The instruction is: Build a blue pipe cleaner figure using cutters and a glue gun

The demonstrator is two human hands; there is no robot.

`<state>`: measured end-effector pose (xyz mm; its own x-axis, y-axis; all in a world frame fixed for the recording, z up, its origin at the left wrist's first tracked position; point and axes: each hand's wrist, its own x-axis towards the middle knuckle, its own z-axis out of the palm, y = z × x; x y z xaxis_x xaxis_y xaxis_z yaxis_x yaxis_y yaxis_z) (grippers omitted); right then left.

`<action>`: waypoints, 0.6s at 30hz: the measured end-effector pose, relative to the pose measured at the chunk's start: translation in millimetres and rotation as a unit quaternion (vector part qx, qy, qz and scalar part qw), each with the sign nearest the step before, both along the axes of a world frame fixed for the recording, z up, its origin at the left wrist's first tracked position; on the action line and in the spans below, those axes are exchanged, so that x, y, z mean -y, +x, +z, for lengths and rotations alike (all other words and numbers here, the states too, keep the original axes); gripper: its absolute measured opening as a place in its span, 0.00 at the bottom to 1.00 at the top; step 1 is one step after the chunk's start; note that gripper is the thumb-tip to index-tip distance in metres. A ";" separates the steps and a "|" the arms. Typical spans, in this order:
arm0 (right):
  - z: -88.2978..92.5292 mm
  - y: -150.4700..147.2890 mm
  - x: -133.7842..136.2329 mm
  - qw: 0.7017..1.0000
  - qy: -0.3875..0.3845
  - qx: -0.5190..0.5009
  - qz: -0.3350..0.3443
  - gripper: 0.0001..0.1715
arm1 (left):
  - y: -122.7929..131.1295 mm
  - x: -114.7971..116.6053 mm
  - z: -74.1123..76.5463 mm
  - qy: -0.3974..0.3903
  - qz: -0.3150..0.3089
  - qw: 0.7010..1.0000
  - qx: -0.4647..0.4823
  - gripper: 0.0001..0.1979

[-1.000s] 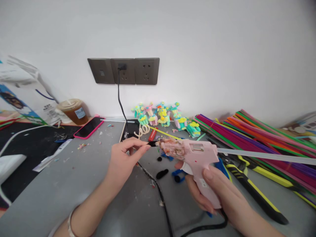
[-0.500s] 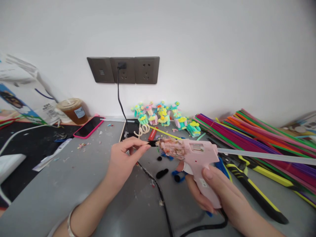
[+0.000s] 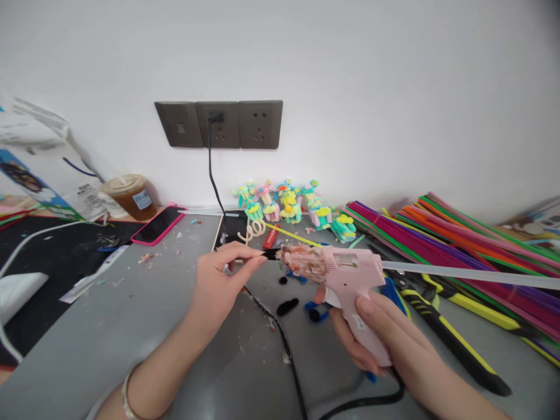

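My right hand (image 3: 380, 332) is wrapped round the grip of a pink hot glue gun (image 3: 352, 286), its front crusted with old brownish glue. A clear glue stick (image 3: 464, 272) sticks out of its back. My left hand (image 3: 223, 283) pinches a small black piece (image 3: 270, 254) between thumb and forefinger, right at the gun's nozzle; whether they touch I cannot tell. On the table below lie a black fuzzy piece (image 3: 287, 307) and a blue piece with a black end (image 3: 315, 313). The gun's black cord (image 3: 280, 332) runs beneath my hands.
Small pastel pipe-cleaner figures (image 3: 286, 201) stand by the wall. Bundled coloured pipe cleaners (image 3: 437, 251) and black-yellow pliers (image 3: 455, 341) lie right. A pink-cased phone (image 3: 160, 226), a lidded drink cup (image 3: 131, 197) and a white bag (image 3: 44, 163) are left. A plug sits in the wall socket (image 3: 219, 124).
The glue gun has shifted very slightly to the left. My left hand keeps its pinch on the black piece almost unmoved.
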<state>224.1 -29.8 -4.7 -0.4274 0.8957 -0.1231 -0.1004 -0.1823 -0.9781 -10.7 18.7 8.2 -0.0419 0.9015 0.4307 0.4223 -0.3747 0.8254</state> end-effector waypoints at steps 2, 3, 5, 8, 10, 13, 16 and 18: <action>0.3 0.1 -0.1 1.000 0.005 0.001 -0.001 0.30 | 0.0 0.0 -0.1 0.003 0.000 1.000 -0.001 0.06; 0.3 0.2 -0.1 1.000 0.007 0.001 -0.002 0.29 | 0.0 0.0 -0.2 0.005 0.001 1.000 -0.002 0.06; -0.2 0.4 -0.2 1.000 0.010 0.001 -0.005 0.29 | 0.3 0.0 -0.1 0.008 0.004 1.000 -0.003 0.06; -1.1 0.8 -0.6 1.000 0.012 0.002 -0.006 0.29 | 0.8 0.0 0.1 0.010 0.004 1.000 -0.006 0.06; -0.8 0.9 -0.8 1.000 0.013 0.003 -0.002 0.29 | 1.0 0.1 0.3 0.011 0.004 1.000 -0.006 0.06; 1.0 0.7 -0.6 1.000 0.019 0.006 0.000 0.29 | 1.2 0.0 0.9 0.011 0.000 1.000 -0.001 0.06; 2.2 0.6 0.2 1.000 0.025 0.007 0.002 0.28 | 1.1 0.0 1.7 0.012 0.001 1.000 0.001 0.06; 2.1 0.5 0.6 1.000 0.026 0.002 0.005 0.28 | 1.0 0.0 1.9 0.013 0.002 1.000 0.003 0.06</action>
